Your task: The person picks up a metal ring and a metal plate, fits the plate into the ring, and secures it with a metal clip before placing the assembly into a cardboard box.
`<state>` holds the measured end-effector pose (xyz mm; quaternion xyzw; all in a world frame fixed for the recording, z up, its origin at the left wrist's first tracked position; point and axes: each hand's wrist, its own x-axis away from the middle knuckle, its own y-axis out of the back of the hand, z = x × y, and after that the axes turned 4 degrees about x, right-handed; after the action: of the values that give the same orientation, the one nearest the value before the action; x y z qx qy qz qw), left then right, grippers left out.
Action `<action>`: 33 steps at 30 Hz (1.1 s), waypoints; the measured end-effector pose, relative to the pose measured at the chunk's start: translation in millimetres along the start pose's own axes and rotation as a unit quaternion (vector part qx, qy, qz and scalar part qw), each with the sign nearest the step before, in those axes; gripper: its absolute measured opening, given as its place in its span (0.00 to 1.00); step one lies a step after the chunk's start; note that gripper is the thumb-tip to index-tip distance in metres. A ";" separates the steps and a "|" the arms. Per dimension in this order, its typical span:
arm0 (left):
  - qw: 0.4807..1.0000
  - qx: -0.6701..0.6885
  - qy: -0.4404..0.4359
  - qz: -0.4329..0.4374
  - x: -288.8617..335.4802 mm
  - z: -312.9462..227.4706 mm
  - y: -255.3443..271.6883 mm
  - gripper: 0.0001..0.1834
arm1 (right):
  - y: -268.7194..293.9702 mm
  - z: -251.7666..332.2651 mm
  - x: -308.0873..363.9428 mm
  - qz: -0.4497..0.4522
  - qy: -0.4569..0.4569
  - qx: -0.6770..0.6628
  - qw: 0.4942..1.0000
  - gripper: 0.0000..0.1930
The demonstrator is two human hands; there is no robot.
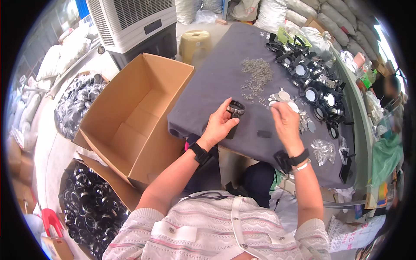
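Note:
My left hand [215, 126] is closed around a black part with a round ring on top and a short stem [235, 107], held just above the grey cloth-covered table [208, 82]. My right hand [286, 123] is over a small heap of round silvery-white discs [283, 95], its fingers drawn together. What those fingers hold, if anything, is hidden. Beyond the discs lies a loose scatter of tiny metal pieces [256, 74]. A flat dark rectangular piece [264, 134] rests on the cloth between my hands.
Many black ring parts, some with discs, are piled along the table's right side [318, 86]. Clear plastic bags [323, 151] lie near its front. An open cardboard box [167, 91] stands left, with a container of black rings [93, 203] below and an air cooler [132, 26] behind.

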<state>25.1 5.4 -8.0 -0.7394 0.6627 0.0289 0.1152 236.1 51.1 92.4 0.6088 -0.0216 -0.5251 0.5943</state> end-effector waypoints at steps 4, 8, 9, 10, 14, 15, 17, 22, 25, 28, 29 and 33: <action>1.000 0.008 -0.004 0.012 1.9 -7.0 -5.8 0.42 | -54.3 17.9 -10.5 -0.064 0.049 -0.156 0.984 0.05; 1.000 -0.008 -0.010 0.019 2.6 -8.3 -3.9 0.41 | -80.3 18.4 -7.6 -0.016 0.046 -0.171 0.984 0.05; 1.000 -0.007 -0.007 0.014 3.2 -8.5 -2.4 0.41 | -81.7 18.6 -7.5 -0.012 0.047 -0.174 0.984 0.05; 0.999 -0.028 -0.012 0.019 2.9 -8.9 -1.1 0.40 | -81.6 18.1 -7.6 -0.014 0.066 -0.163 0.984 0.05; 0.998 -0.053 -0.022 0.025 1.7 -2.3 3.5 0.37 | -80.2 21.1 -7.2 0.005 0.116 -0.146 0.982 0.07; 0.998 -0.051 -0.020 0.025 1.2 -2.3 3.4 0.37 | -80.4 20.4 -7.0 0.007 0.116 -0.146 0.983 0.07; 0.998 -0.053 -0.024 0.029 0.5 -2.7 1.9 0.36 | -80.8 18.2 -6.9 0.001 0.134 -0.110 0.985 0.09; 0.999 -0.018 -0.016 0.031 0.2 0.3 1.6 0.35 | -85.7 18.5 -3.7 -0.025 0.123 -0.103 0.987 0.09; 0.999 -0.022 -0.014 0.033 0.6 -1.5 1.1 0.35 | -84.2 19.2 -3.2 -0.033 0.143 -0.082 0.986 0.10; 0.999 -0.020 -0.015 0.034 0.8 -2.1 0.6 0.35 | -82.7 20.8 -3.5 -0.041 0.157 -0.066 0.985 0.10; 0.999 -0.025 -0.015 0.036 0.7 -2.1 0.5 0.34 | -82.9 20.8 -3.7 -0.050 0.164 -0.059 0.983 0.10; 0.999 -0.020 -0.024 0.030 -0.7 3.1 0.4 0.35 | -85.2 18.6 -3.9 -0.032 0.158 -0.068 0.985 0.10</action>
<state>24.9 6.7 -11.0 -0.7205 0.6809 0.0628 0.1153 171.0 65.5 36.0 0.6425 0.1275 -0.4412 0.6134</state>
